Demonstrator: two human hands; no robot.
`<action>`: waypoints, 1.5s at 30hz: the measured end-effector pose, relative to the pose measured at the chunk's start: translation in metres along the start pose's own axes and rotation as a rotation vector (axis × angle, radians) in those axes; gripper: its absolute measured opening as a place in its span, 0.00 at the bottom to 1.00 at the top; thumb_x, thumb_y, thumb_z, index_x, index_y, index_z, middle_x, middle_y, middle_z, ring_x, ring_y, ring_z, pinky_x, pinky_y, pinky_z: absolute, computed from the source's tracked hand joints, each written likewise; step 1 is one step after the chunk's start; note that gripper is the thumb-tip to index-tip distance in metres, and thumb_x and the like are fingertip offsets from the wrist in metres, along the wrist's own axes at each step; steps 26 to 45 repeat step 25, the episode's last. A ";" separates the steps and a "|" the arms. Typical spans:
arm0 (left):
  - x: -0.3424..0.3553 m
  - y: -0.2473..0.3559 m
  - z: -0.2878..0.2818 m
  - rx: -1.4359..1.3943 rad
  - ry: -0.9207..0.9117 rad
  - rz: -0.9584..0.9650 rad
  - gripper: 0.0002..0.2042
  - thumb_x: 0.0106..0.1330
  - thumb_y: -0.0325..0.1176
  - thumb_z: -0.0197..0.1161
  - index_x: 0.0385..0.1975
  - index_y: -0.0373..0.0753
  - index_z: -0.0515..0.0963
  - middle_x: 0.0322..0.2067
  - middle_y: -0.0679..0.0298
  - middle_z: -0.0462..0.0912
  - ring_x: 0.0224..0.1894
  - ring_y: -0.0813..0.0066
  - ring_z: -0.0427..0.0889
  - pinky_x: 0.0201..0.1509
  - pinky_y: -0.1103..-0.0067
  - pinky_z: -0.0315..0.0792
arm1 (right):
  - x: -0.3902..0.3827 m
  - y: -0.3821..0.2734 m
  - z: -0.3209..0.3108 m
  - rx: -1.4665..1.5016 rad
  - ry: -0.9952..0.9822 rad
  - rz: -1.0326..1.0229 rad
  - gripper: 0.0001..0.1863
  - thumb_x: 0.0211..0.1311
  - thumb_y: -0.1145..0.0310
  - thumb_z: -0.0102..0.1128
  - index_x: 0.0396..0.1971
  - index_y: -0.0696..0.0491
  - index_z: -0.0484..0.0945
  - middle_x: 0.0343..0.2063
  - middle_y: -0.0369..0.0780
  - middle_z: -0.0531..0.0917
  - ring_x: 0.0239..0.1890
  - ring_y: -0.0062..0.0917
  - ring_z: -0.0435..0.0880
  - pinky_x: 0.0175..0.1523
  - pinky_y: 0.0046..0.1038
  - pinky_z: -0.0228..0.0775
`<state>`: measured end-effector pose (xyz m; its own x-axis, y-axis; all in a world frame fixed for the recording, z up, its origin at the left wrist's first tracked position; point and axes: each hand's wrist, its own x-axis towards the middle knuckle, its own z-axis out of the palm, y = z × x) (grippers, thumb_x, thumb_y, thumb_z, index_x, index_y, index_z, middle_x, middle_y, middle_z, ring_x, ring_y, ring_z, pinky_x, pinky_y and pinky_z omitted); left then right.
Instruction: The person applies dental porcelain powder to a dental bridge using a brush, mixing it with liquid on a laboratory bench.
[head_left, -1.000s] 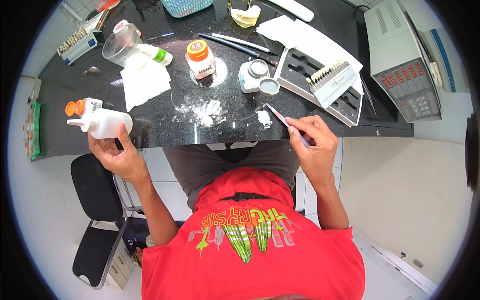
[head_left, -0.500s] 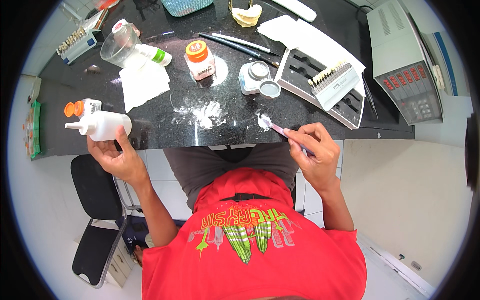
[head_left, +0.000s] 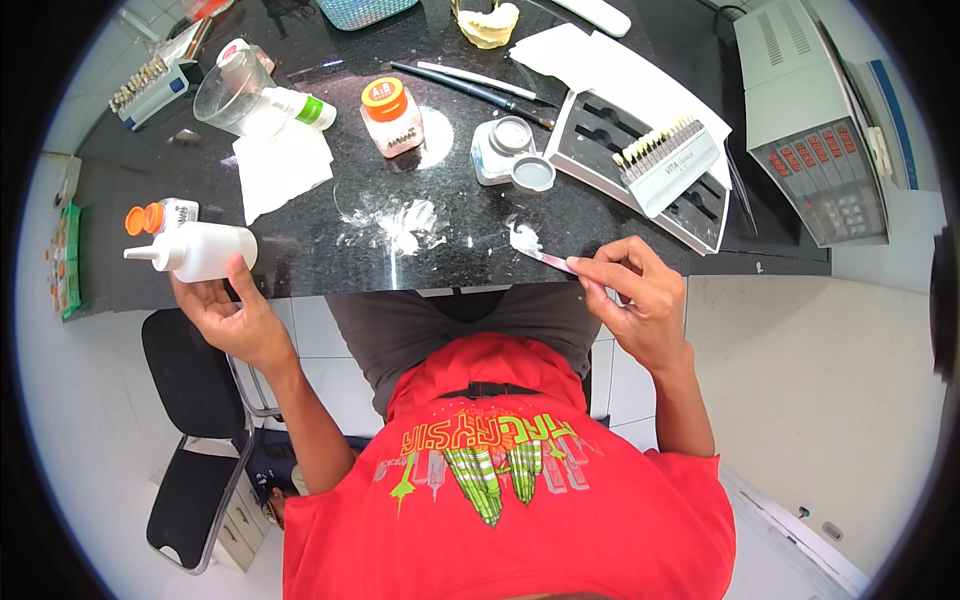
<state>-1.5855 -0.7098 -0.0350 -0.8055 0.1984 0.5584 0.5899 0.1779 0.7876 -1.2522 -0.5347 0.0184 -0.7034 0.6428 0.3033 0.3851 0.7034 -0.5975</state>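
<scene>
My left hand (head_left: 235,318) is closed round a white squeeze bottle (head_left: 212,252), tipped sideways with its nozzle toward the left. Behind that bottle stands a small jar with orange lids (head_left: 165,216). Between the fingertips of my right hand (head_left: 640,308) is a slim pink spatula (head_left: 552,261). Its far end reaches a small heap of white powder (head_left: 523,238) on the black worktop near the front edge. A larger smear of white powder (head_left: 405,228) lies further left. Just behind the small heap is an open grey-lidded jar (head_left: 492,160).
An orange-capped jar (head_left: 390,120), a clear cup (head_left: 235,95), a green-and-white tube (head_left: 300,107) and a white tissue (head_left: 280,172) stand or lie behind. A shade guide (head_left: 672,170) rests on a grey-lined box (head_left: 600,172). A dental cast (head_left: 487,25) is at the back, a white machine (head_left: 810,120) at right.
The spatula's handle has dropped lower and it lies at a flatter angle, its end still at the small heap. My left hand keeps its hold on the bottle. The whole view has shifted slightly.
</scene>
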 end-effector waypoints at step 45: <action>-0.166 -0.141 0.032 0.670 -0.739 0.212 0.22 0.65 0.36 0.62 0.57 0.33 0.74 0.59 0.46 0.74 0.64 0.44 0.67 0.67 0.50 0.52 | -0.006 -0.011 0.006 -0.041 0.156 0.063 0.16 0.55 0.81 0.66 0.44 0.51 0.86 0.34 0.36 0.80 0.20 0.18 0.79 0.23 0.25 0.71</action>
